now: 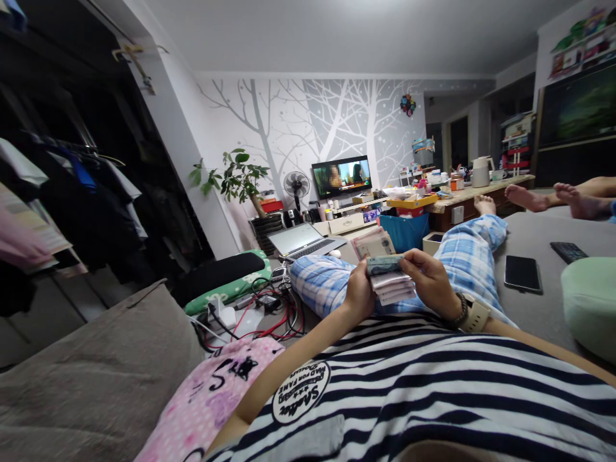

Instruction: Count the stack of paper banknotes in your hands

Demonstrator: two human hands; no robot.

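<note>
In front of my striped shirt, above my lap, both hands hold a bundle of banknotes (pixel 382 247). My left hand (pixel 360 289) grips the bundle from its left side, fingers closed. On the right, my right hand (pixel 428 279) pinches the edge of a bluish-green note (pixel 384 264) lying across the bundle. Pinkish notes stick up behind it. Several pale folded layers (pixel 393 290) hang below. My right wrist carries a light-strapped watch (pixel 475 316) and a dark bracelet. Part of the bundle is hidden by my fingers.
A phone (pixel 522 274) and a remote control (pixel 568 252) lie on the grey sofa to the right, by a pale green cushion (pixel 591 308). Left of my legs are an open laptop (pixel 308 240) and tangled cables (pixel 283 311). Another person's bare feet (pixel 543 197) rest at right.
</note>
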